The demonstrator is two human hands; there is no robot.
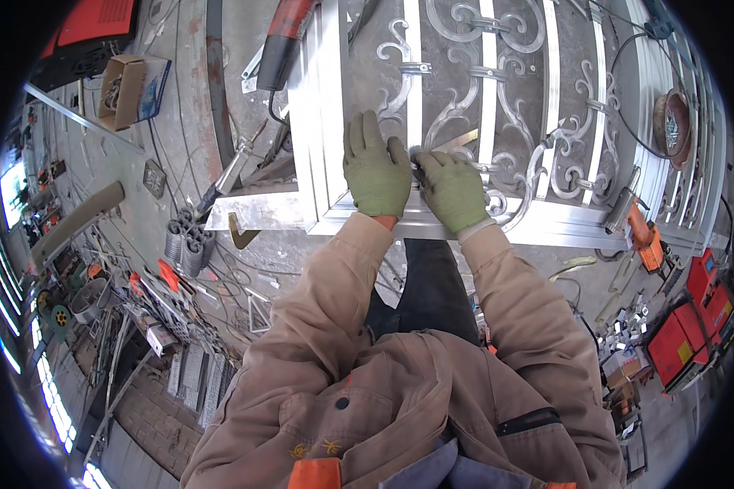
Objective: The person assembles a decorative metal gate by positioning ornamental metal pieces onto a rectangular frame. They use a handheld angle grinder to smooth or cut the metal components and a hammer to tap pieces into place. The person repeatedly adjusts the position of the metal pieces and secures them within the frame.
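Head view: two hands in green gloves meet at the frame's centre on one white metal gate frame [334, 163] with scroll ornaments. The left hand [377, 167] lies flat, fingers spread, on the frame's bars. The right hand [453, 189] is curled around a small shiny metal strip [457, 145], which lies between and just above both hands. One orange power tool [644, 236] rests at right; one red grinder [284, 41] lies upper left.
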